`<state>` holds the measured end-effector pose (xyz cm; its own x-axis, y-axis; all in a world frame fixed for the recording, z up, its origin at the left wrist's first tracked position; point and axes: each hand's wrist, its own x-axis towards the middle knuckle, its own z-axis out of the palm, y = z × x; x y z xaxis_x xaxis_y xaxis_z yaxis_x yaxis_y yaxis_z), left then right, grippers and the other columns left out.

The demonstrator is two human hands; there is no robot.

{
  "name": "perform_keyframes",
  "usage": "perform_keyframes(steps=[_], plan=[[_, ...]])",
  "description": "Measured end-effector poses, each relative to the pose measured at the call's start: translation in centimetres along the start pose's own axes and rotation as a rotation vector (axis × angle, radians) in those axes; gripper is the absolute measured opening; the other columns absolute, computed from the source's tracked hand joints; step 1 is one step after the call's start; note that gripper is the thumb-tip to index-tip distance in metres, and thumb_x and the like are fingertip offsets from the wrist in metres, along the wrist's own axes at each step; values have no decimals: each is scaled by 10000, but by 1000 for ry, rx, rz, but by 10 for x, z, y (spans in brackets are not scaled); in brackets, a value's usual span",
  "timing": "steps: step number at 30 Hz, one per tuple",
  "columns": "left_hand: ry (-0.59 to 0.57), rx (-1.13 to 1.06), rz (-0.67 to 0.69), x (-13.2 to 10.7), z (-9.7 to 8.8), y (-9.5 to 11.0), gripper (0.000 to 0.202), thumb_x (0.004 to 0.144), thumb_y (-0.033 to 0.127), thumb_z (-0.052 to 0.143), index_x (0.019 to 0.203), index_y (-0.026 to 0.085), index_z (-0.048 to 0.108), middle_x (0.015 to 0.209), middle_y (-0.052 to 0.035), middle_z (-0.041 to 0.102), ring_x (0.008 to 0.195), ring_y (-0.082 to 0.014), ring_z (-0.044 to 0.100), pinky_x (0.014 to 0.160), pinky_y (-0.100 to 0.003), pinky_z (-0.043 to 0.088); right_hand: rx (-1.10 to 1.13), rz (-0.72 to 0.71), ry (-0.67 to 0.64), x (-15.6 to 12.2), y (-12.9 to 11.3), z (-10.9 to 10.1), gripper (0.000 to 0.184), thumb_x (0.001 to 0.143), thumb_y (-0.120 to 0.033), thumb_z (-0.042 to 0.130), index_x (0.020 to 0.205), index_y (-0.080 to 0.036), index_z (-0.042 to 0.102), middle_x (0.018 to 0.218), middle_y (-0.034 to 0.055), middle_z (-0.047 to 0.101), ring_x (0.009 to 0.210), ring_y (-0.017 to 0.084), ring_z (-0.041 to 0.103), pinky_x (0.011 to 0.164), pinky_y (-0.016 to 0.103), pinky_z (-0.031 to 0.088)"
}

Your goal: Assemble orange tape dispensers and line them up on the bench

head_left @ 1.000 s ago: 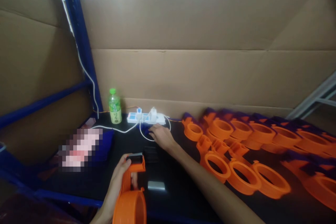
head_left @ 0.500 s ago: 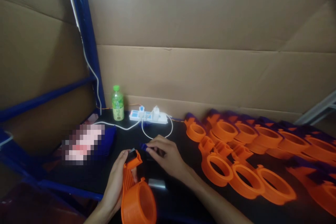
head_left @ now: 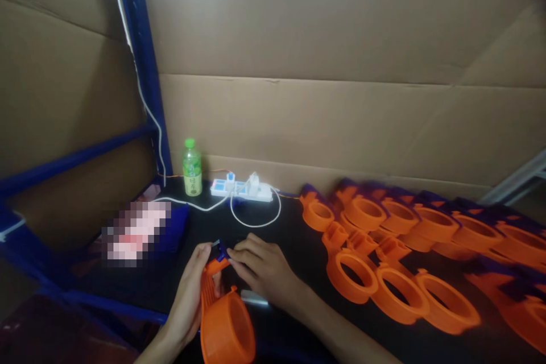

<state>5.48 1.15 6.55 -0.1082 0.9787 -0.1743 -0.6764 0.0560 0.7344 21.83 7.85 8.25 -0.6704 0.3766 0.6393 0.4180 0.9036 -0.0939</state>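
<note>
My left hand [head_left: 191, 290] is closed round the neck of an orange tape dispenser [head_left: 228, 327], whose big ring hangs toward me. At its upper end, beside my left thumb, a small metal edge [head_left: 216, 243] sticks up. Between the fingertips of my right hand [head_left: 267, 267] is a small dark blue plastic piece [head_left: 222, 251]. It meets the dispenser's upper end; whether it is seated there I cannot tell. Under my right hand a shiny flat strip [head_left: 255, 298] lies on the black table.
Several orange dispensers [head_left: 398, 293] lie at the right, with more blue-topped ones [head_left: 435, 222] behind. A white power strip [head_left: 241, 189] with cables and a green bottle [head_left: 192, 168] stand by the cardboard wall [head_left: 341, 125]. A blue metal frame [head_left: 147, 68] is at left.
My right hand has moved left and slightly down, bringing the blue piece from a gap away onto the dispenser's upper end. My left hand has stayed nearly in place.
</note>
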Motion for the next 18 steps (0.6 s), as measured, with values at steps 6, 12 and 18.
perform_keyframes(steps=[6, 12, 18], plan=[[-12, 12, -26, 0, -1, -3, 212, 851, 390, 673, 961, 229, 589, 549, 59, 592, 438, -70, 500, 503, -184, 455, -67, -45, -62, -3, 0, -2, 177, 981, -255, 513, 1052, -191, 663, 956, 42, 673, 850, 117, 606, 675, 224, 467], [9, 9, -33, 7, -4, -8, 209, 827, 397, 691, 878, 221, 591, 429, 84, 533, 370, -74, 480, 479, -189, 456, -53, -41, -85, -5, -5, 4, 179, 988, -251, 496, 1030, -186, 658, 965, 49, 672, 828, 123, 604, 662, 227, 481], [127, -56, -47, 4, -6, -3, 327, 739, 306, 783, 1024, 195, 664, 559, 35, 671, 477, -153, 646, 491, -236, 521, 36, -4, -85, -2, -11, 11, 214, 999, -279, 470, 1045, -212, 669, 1055, 60, 665, 945, 134, 621, 729, 218, 507]])
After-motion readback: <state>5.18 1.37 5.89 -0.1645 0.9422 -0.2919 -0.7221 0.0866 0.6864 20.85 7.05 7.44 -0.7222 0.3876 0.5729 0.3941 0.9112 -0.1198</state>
